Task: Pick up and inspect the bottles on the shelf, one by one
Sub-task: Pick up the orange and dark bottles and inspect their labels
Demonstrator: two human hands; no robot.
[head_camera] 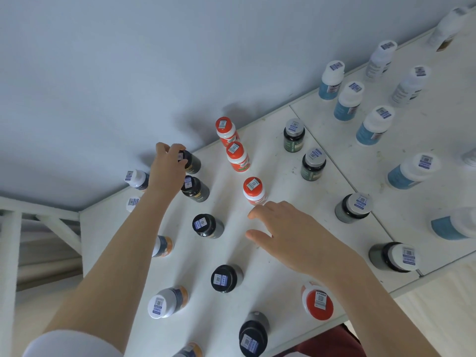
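Many small bottles stand in rows on a white shelf (278, 266). My left hand (168, 164) reaches to the back row and curls its fingers round a dark black-capped bottle (192, 162) next to the wall. A second dark bottle (195, 189) stands just in front of it. My right hand (291, 233) hovers above the shelf with fingers relaxed and spread, holding nothing, its fingertips close to a red-capped bottle (254, 189). Two more red-capped bottles (237, 155) stand behind that one.
Black-capped bottles (207, 225) run down the middle, white-capped ones (164, 302) on the left, grey-capped dark ones (313, 163) and blue-labelled white ones (373, 124) on the right. A blue-grey wall (128, 73) backs the shelf. The shelf's front edge (401, 292) is at lower right.
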